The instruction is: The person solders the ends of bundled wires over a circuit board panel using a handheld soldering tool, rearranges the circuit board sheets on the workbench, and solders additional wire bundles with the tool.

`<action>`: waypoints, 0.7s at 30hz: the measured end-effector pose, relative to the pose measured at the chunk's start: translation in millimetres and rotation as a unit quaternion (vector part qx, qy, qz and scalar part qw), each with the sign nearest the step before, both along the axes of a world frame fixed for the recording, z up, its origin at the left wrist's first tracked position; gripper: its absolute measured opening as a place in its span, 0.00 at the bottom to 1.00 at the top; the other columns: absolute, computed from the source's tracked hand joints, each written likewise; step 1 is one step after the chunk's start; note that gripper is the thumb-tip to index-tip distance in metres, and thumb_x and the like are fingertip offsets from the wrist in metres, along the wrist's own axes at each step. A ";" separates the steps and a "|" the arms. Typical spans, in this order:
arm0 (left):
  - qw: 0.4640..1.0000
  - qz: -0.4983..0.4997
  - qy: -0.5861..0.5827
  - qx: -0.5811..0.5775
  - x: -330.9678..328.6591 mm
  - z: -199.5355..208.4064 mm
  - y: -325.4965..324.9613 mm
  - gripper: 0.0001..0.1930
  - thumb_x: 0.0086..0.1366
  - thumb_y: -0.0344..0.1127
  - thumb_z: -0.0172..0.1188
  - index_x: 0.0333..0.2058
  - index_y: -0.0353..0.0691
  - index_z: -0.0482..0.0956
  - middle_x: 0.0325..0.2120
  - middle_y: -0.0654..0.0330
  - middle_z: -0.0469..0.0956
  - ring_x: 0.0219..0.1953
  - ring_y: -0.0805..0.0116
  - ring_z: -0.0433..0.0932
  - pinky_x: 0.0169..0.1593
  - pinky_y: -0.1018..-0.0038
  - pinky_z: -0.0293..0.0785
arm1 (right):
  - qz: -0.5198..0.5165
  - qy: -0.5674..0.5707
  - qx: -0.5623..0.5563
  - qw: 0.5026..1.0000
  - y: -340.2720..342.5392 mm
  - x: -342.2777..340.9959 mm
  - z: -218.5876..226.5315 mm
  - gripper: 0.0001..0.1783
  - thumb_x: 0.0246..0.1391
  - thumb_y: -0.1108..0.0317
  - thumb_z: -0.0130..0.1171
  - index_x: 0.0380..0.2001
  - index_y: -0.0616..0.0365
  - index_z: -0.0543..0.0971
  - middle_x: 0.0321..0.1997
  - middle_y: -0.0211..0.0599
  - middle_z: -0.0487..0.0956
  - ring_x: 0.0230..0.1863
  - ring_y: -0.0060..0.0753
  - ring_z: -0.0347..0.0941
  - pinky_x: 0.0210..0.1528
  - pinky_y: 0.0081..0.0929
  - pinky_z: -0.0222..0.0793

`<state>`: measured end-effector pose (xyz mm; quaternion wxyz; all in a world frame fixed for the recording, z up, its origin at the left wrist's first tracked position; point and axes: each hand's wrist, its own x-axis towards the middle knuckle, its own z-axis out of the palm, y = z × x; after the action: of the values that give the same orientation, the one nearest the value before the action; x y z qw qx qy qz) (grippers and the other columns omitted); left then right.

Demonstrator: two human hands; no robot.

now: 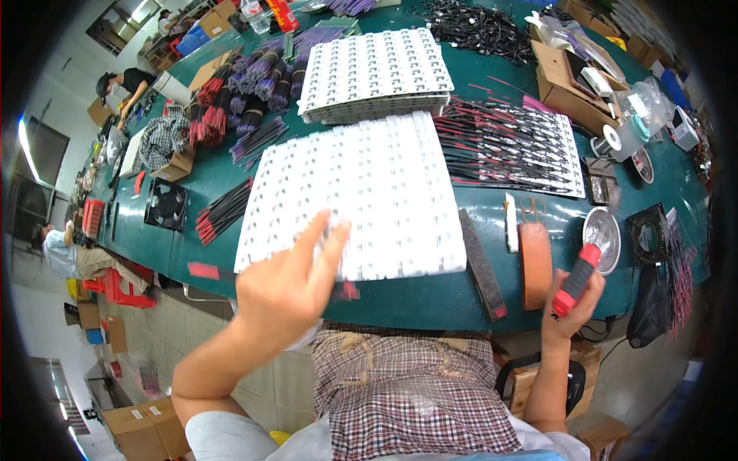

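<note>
A white circuit-board panel with rows of small dark marks lies in front of me, slightly blurred. Over its near edge reaches my left hand, index and middle fingers stretched out toward the surface; its other fingers are partly hidden. Whether the fingertips touch the panel I cannot tell. To the right, my right hand is wrapped round a red-and-black handled tool, held near a round metal bowl. The tool's working end is not clear. Red bits show by the panel's near edge.
Behind the panel stands a stack of similar white panels. Black-and-red wires spread over another panel to the right. Wire bundles lie back left, a fan at left. A dark bar and an orange block lie nearby.
</note>
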<state>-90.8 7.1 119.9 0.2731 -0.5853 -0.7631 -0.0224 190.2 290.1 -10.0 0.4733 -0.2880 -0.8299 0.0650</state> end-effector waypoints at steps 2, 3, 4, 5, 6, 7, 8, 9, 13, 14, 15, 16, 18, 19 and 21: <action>0.998 0.001 -0.026 -0.057 27.9 -8.0 -27.5 0.25 0.51 0.28 0.61 0.51 0.44 0.85 0.48 0.52 0.84 0.16 0.80 0.68 0.18 0.80 0.64 | 0.057 -0.039 -0.022 0.997 -20.4 -26.1 3.2 0.28 0.47 0.75 0.73 0.50 0.63 0.72 0.42 0.47 0.77 0.42 0.53 0.74 0.45 0.42 0.72; 0.996 -0.007 -0.046 -0.075 36.1 -17.3 -37.4 0.25 0.52 0.29 0.61 0.51 0.44 0.85 0.47 0.52 0.85 0.16 0.81 0.67 0.17 0.81 0.63 | 0.087 -0.050 -0.037 0.994 -30.9 -37.3 3.7 0.29 0.45 0.74 0.74 0.50 0.62 0.72 0.41 0.47 0.77 0.42 0.53 0.74 0.44 0.42 0.72; 0.992 -0.015 -0.090 -0.084 42.4 -30.8 -45.7 0.24 0.52 0.30 0.62 0.51 0.43 0.84 0.49 0.48 0.83 0.16 0.81 0.68 0.18 0.81 0.63 | 0.116 -0.062 -0.052 0.990 -39.8 -47.5 3.4 0.31 0.43 0.73 0.75 0.50 0.61 0.72 0.40 0.47 0.77 0.42 0.53 0.75 0.43 0.42 0.73; 0.987 -0.007 -0.125 -0.098 50.5 -43.4 -55.4 0.27 0.51 0.29 0.61 0.54 0.42 0.83 0.52 0.47 0.82 0.15 0.80 0.68 0.18 0.80 0.64 | 0.132 -0.091 -0.044 0.986 -47.9 -56.7 2.2 0.33 0.40 0.71 0.76 0.51 0.60 0.72 0.43 0.49 0.76 0.43 0.55 0.75 0.41 0.42 0.74; 0.981 -0.004 -0.161 -0.109 58.2 -57.6 -62.5 0.30 0.50 0.27 0.61 0.56 0.42 0.81 0.54 0.46 0.80 0.15 0.78 0.69 0.18 0.79 0.65 | 0.139 -0.096 -0.046 0.985 -52.5 -61.3 -1.2 0.33 0.40 0.71 0.76 0.51 0.60 0.72 0.43 0.49 0.76 0.43 0.55 0.75 0.41 0.42 0.74; 0.981 -0.003 -0.149 -0.123 66.6 -73.2 -68.5 0.30 0.50 0.27 0.61 0.57 0.42 0.80 0.58 0.44 0.77 0.16 0.79 0.70 0.18 0.79 0.66 | 0.138 -0.122 -0.061 0.981 -56.3 -65.7 -6.9 0.34 0.40 0.70 0.76 0.51 0.60 0.72 0.44 0.48 0.76 0.43 0.55 0.76 0.41 0.43 0.74; 0.980 0.000 -0.157 -0.123 69.5 -83.6 -67.8 0.30 0.50 0.27 0.61 0.57 0.42 0.80 0.58 0.44 0.77 0.16 0.79 0.70 0.18 0.79 0.66 | 0.134 -0.150 -0.076 0.977 -59.2 -69.2 -14.2 0.34 0.40 0.69 0.76 0.51 0.59 0.72 0.45 0.47 0.76 0.43 0.55 0.76 0.40 0.43 0.74; 0.972 -0.010 -0.202 -0.119 72.2 -88.5 -66.2 0.30 0.51 0.27 0.61 0.57 0.42 0.80 0.60 0.43 0.75 0.17 0.79 0.71 0.18 0.79 0.66 | 0.119 -0.183 -0.085 0.972 -59.9 -71.6 -18.3 0.34 0.40 0.68 0.76 0.51 0.59 0.72 0.46 0.47 0.75 0.42 0.56 0.76 0.40 0.45 0.74; 0.965 -0.036 -0.237 -0.104 81.0 -131.5 -58.3 0.29 0.52 0.26 0.60 0.57 0.38 0.79 0.65 0.39 0.68 0.16 0.79 0.71 0.18 0.79 0.66 | 0.138 -0.138 -0.077 0.978 -54.8 -75.8 -26.1 0.33 0.40 0.71 0.76 0.51 0.60 0.72 0.43 0.48 0.74 0.41 0.54 0.75 0.41 0.42 0.74; 0.969 -0.044 -0.225 -0.093 83.4 -143.4 -55.0 0.29 0.53 0.25 0.60 0.57 0.37 0.79 0.65 0.38 0.68 0.16 0.79 0.70 0.18 0.79 0.65 | 0.143 -0.142 -0.075 0.977 -54.5 -76.3 -26.8 0.33 0.40 0.71 0.76 0.51 0.60 0.72 0.43 0.48 0.74 0.41 0.54 0.75 0.41 0.42 0.74; 0.970 -0.049 -0.231 -0.064 85.1 -151.4 -49.6 0.28 0.54 0.24 0.58 0.57 0.36 0.79 0.65 0.36 0.67 0.16 0.79 0.70 0.17 0.78 0.65 | 0.157 -0.113 -0.067 0.979 -53.4 -76.2 -27.2 0.33 0.40 0.73 0.76 0.51 0.61 0.72 0.43 0.47 0.74 0.42 0.52 0.75 0.42 0.40 0.73; 0.969 -0.046 -0.234 -0.061 87.1 -157.4 -43.2 0.28 0.54 0.24 0.58 0.57 0.36 0.79 0.65 0.36 0.67 0.16 0.79 0.70 0.17 0.78 0.65 | 0.172 -0.085 -0.060 0.980 -52.0 -76.0 -27.8 0.33 0.39 0.75 0.76 0.50 0.61 0.72 0.42 0.46 0.74 0.42 0.50 0.75 0.43 0.39 0.73; 0.968 -0.056 -0.244 -0.027 90.4 -164.4 -27.8 0.27 0.56 0.25 0.58 0.57 0.36 0.79 0.65 0.36 0.67 0.15 0.79 0.68 0.17 0.78 0.64 | 0.174 -0.088 -0.036 0.980 -50.2 -73.9 -22.3 0.35 0.39 0.75 0.77 0.51 0.61 0.71 0.45 0.47 0.75 0.45 0.51 0.75 0.47 0.39 0.72; 0.969 -0.057 -0.238 -0.010 93.2 -166.0 -19.4 0.25 0.56 0.26 0.58 0.55 0.36 0.81 0.64 0.36 0.69 0.13 0.80 0.67 0.15 0.78 0.63 | 0.173 -0.085 -0.012 0.981 -49.5 -72.8 -18.0 0.37 0.38 0.74 0.79 0.52 0.62 0.71 0.48 0.48 0.75 0.49 0.52 0.75 0.52 0.40 0.71; 0.972 -0.047 -0.231 0.003 103.1 -168.2 -2.7 0.23 0.57 0.27 0.57 0.54 0.36 0.82 0.63 0.35 0.70 0.13 0.80 0.66 0.15 0.78 0.62 | 0.164 -0.082 -0.005 0.983 -47.8 -66.0 -19.5 0.38 0.38 0.73 0.81 0.52 0.62 0.70 0.54 0.51 0.76 0.56 0.56 0.74 0.59 0.43 0.69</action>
<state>12.3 4.4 -48.3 0.0894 -0.5984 -0.7774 -0.1719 124.2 242.3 -29.5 0.3854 -0.1553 -0.9013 0.1223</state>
